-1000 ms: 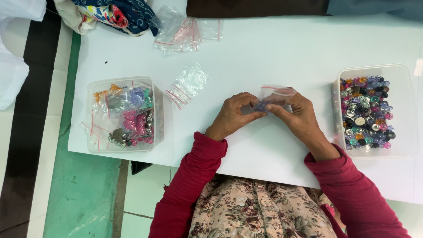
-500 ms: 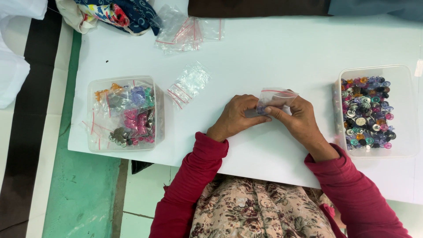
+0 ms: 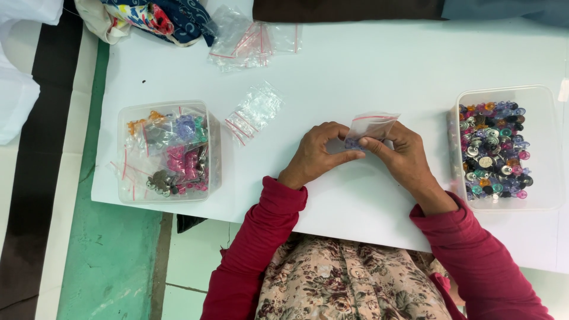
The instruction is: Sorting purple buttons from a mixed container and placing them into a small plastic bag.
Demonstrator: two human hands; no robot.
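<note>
Fingers of both hands meet at one small clear zip bag with a red strip along its mouth, held just above the white bench near its middle. On the right hand the thumb and forefinger are pinched together on the bag's lower edge, where a few bluish-purple beads show through the plastic. On the left hand the thumb and curled forefinger close on the same lower edge from the other side, so that the two hands touch.

To the right, near the right wrist, stands a clear tub of loose beads in many colours. Well to the left stands a second clear tub, filled with small bags of sorted beads. Between that tub and the left hand lies a little heap of empty bags, and more empty bags lie at the far edge, beside a bundle of patterned cloth.
</note>
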